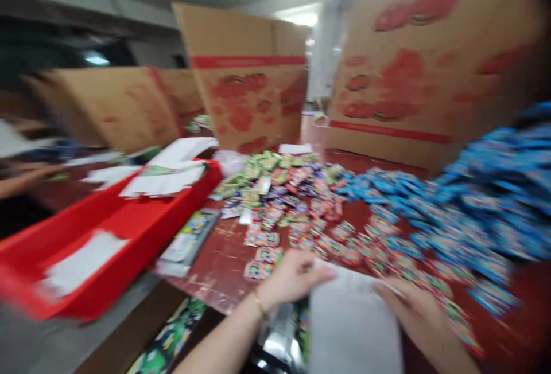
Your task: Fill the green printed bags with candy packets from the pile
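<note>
A plain white sheet-like piece (355, 316) is held upright in front of me; I cannot tell if it is one sheet, a stack or a bag. At its upper left corner, my left hand (293, 279) is closed with the thumb on the face. Along the upper right edge, my right hand (417, 314) grips it, slightly blurred. Just beyond my left hand lie small colourful packets (260, 265) on the dark red table (224, 271). Below my left wrist is a shiny silvery packet (279, 334), partly hidden by the arm.
A red tray (172, 216) with white sheets (167, 176) stands at left. Heaps of green and red packets (279, 184) and blue packets (473, 202) cover the table. Printed cardboard boxes (253, 87) rise behind. Another person's arm (26, 182) shows at far left.
</note>
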Tool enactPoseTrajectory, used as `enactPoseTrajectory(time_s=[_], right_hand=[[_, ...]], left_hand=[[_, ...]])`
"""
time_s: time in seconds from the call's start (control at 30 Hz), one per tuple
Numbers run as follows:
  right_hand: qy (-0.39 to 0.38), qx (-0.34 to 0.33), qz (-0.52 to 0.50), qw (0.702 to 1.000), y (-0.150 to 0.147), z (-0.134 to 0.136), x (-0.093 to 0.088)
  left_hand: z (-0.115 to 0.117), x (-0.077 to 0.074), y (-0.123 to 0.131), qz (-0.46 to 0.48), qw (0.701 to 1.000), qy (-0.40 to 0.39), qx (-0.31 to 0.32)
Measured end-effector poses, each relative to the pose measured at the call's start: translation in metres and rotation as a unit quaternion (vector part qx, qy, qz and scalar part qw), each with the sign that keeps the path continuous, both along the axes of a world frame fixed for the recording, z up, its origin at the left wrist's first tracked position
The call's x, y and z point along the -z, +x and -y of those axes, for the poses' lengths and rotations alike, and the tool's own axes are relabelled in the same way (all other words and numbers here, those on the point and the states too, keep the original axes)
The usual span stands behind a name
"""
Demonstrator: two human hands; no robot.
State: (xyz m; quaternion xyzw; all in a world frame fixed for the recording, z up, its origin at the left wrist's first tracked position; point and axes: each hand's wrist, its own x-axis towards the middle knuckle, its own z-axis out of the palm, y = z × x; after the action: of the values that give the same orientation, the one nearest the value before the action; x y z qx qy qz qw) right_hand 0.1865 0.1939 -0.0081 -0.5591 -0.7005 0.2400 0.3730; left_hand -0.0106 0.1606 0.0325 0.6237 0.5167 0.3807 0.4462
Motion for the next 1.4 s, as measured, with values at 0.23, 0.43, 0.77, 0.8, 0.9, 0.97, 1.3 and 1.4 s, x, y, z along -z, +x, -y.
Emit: enactPoseTrajectory(time_s=[0.23,0.43,0.77,0.8,0.9,0.97,1.3,1.4], right_hand=[[-0.163,-0.118,-0.257,0.945,0.026,0.009,-0.011],[-0.145,-0.077,-0.224,0.961,0.024,0.011,-0.013],[-0.116,-0.092,-0.21,0.967,0.032,0.012,-0.013],[-0.104,-0.09,-0.2,0.97,0.033,0.012,-0.014],[-0.067,-0.071,-0.171,0.98,0.034,0.012,-0.014],[-0.057,-0.068,-0.166,0.982,0.033,0.013,-0.014],[-0.127,-0.096,-0.251,0.955,0.029,0.017,-0.015],[-0.211,-0.11,-0.336,0.911,0.023,0.013,-0.013]], left_hand=[[-0.004,0.002,0.01,0.059,0.995,-0.078,-0.031],[-0.007,0.008,0.014,0.07,0.991,-0.094,-0.06],[-0.013,0.003,0.016,0.041,0.994,-0.091,-0.053],[-0.013,0.003,0.015,0.034,0.995,-0.084,-0.05],[-0.014,0.0,0.011,0.021,0.997,-0.071,-0.038],[-0.014,-0.001,0.01,0.037,0.995,-0.087,-0.022],[-0.01,-0.005,0.005,0.101,0.985,-0.142,-0.002],[-0.009,-0.007,0.004,0.095,0.988,-0.125,-0.012]])
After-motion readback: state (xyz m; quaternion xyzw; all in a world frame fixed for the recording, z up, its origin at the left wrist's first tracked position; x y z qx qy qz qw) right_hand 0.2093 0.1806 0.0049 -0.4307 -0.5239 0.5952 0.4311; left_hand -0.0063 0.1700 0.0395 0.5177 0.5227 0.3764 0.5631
